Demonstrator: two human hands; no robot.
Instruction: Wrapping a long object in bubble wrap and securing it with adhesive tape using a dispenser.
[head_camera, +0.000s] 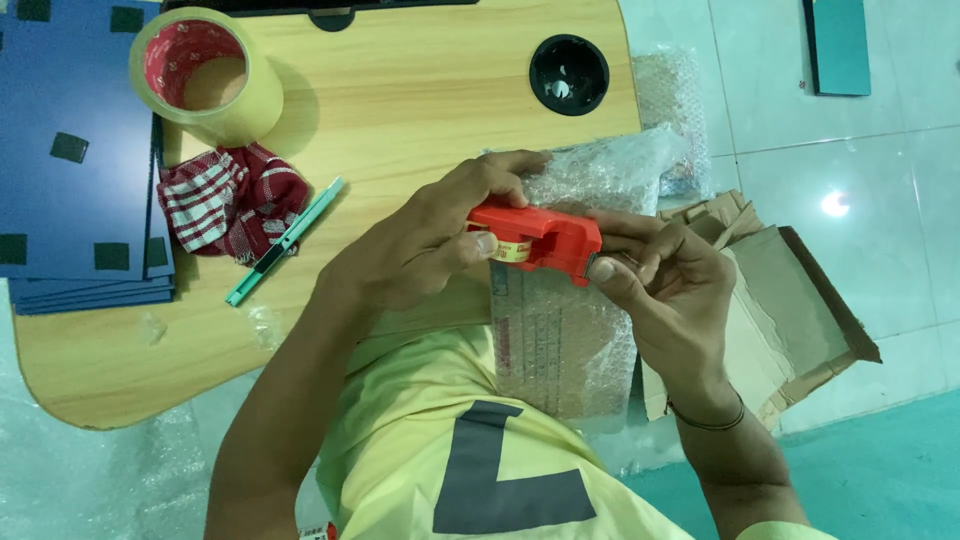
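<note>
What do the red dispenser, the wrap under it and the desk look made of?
Red dispenser: looks like hard moulded plastic, smooth with a slight sheen. Wrap: clear bubble film, its rows of small air cells showing. Desk: pale wood-grain surface, matte; likely laminate board, though solid wood cannot be ruled out.

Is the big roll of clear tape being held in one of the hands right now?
No, the tape roll stands on the wooden table; both hands hold the red tape dispenser.
</note>
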